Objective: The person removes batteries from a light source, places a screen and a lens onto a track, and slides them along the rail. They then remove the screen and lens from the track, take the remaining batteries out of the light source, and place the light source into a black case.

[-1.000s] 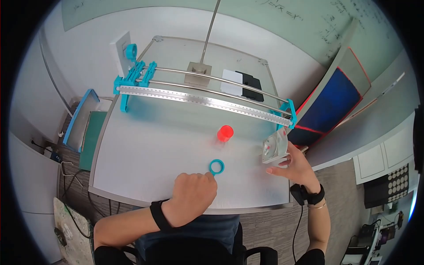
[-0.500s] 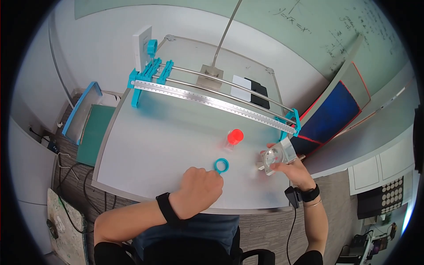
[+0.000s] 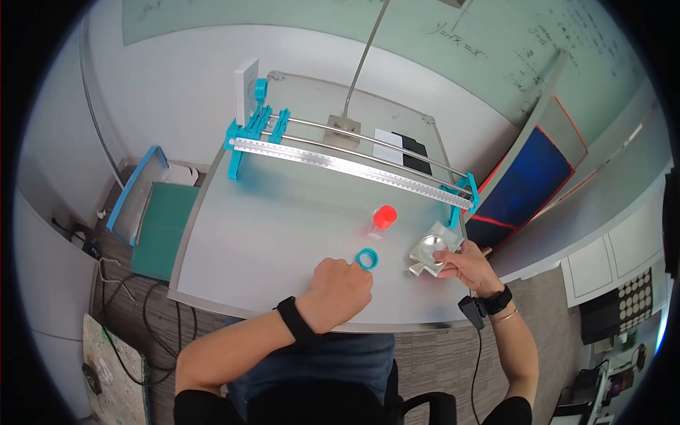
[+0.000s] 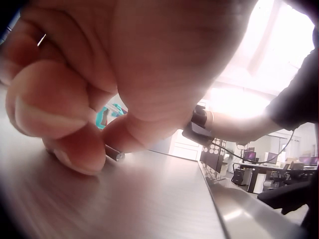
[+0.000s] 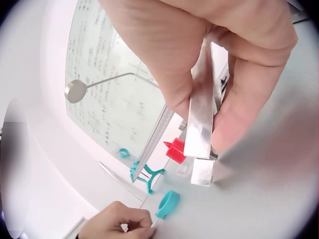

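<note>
My left hand (image 3: 338, 294) pinches the thin metal rod (image 4: 115, 153) of a teal ring holder (image 5: 169, 203), whose ring stands just past the knuckles, over the front of the table (image 3: 241, 262). At the right side my right hand (image 3: 471, 268) grips a clear, thick-edged block (image 3: 423, 263) with a round lens-like disc in it, thumb on its face and fingers behind. Edge-on in the right wrist view, the block looks like a shiny slab. Between the hands stands a small clear bottle with a red cap (image 3: 384, 216).
Across the table runs an optical bench with two metal rails, a ruler (image 3: 340, 168) and teal end stands. Teal clips and a white panel (image 3: 246, 92) sit at its left end. Behind are a weighted metal stand (image 3: 343, 133), and white and black cards (image 3: 388, 146).
My right hand has taken a fuller grip on the clear block and turned its round face upward, shifting slightly left. My left hand keeps its pinch on the ring holder. The head view has shifted.
</note>
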Demonstrator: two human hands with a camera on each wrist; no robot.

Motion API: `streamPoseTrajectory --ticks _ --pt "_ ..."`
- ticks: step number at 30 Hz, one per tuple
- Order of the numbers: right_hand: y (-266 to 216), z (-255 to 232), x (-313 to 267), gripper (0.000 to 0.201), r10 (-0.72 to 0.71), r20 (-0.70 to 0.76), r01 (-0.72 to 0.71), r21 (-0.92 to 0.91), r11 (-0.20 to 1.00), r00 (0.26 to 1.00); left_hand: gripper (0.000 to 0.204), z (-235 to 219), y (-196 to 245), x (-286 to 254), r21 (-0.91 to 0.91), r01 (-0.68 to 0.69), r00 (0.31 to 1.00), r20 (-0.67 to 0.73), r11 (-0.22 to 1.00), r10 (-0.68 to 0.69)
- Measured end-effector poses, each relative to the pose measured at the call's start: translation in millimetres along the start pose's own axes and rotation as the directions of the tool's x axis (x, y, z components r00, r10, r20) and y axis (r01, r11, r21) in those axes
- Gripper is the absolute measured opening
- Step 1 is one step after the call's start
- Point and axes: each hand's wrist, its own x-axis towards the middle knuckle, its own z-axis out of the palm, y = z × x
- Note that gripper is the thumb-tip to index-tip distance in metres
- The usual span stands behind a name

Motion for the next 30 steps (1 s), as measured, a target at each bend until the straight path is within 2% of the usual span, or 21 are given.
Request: streamPoseTrajectory --ticks 2,3,5,6,8,12,17,22,24,25,27,28,30 --pt "7.0 1.2 0.2 0.06 -0.032 -0.104 0.021 -0.108 0.994 0.994 0.019 3.4 -1.8 -1.6 0.006 -0.028 0.999 -0.028 1.0 0.029" --pt "8.1 3.9 -2.1 0.06 -0.043 -0.116 0.032 -0.095 0.995 0.992 0.019 4.5 -3.0 -0.9 0.005 -0.042 0.997 -0.065 0.999 0.043" --pt "5.0 8.6 -8.2 0.07 -0.093 -0.173 0.045 -0.263 0.964 0.981 0.019 4.9 -3.0 0.0 0.012 -0.054 0.997 -0.06 0.998 0.055" --pt "0.4 10.7 -12.1 0.07 -0.109 -0.178 0.06 -0.259 0.964 0.978 0.019 5.0 -3.1 -0.3 0.011 -0.041 0.998 -0.055 0.999 0.042" --pt "-12.2 14.2 -16.1 0.082 0.027 -0.195 -0.11 -0.43 0.896 0.98 0.018 5.8 -3.5 0.1 0.011 -0.052 0.996 -0.065 0.999 0.052" --pt "-13.1 10.5 -9.1 0.092 0.05 -0.119 -0.1 -0.465 0.88 0.992 0.016 8.5 -4.8 -1.1 -0.035 -0.065 0.992 -0.107 0.997 0.061" --pt "-17.1 10.3 -7.4 0.097 0.071 -0.117 -0.123 -0.523 0.844 0.991 0.014 7.2 -6.8 -3.3 -0.058 -0.1 0.986 -0.141 0.993 0.091" --pt "-17.7 10.3 -5.5 0.091 0.085 -0.103 -0.128 -0.556 0.821 0.991 0.012 -4.7 -5.5 -5.1 -0.027 -0.119 0.978 -0.173 0.993 0.113" --pt "-15.8 7.1 -6.4 0.085 0.086 -0.093 -0.123 -0.531 0.838 0.992 0.028 -31.6 -1.0 -3.6 -0.077 -0.118 0.983 -0.152 0.99 0.106" --pt "-19.4 9.3 -9.8 0.085 0.089 -0.103 -0.131 -0.531 0.837 0.991 0.028 -44.9 0.7 -3.8 -0.085 -0.125 0.982 -0.153 0.989 0.111" --pt "-31.1 20.2 -18.4 0.071 -0.016 -0.181 -0.115 -0.686 0.719 0.983 0.029 -71.6 -3.0 -5.8 -0.122 -0.002 0.96 -0.278 0.992 -0.032" --pt "-36.6 24.8 -21.5 0.071 -0.012 -0.18 -0.117 -0.683 0.721 0.984 0.029 -82.0 -11.2 -6.0 -0.123 -0.002 0.961 -0.274 0.992 -0.032" --pt "-52.2 34.5 -27.1 0.051 -0.256 -0.107 0.08 -0.776 0.626 0.961 0.023 -100.4 -35.7 -6.0 -0.125 0.088 0.917 -0.378 0.988 -0.13"
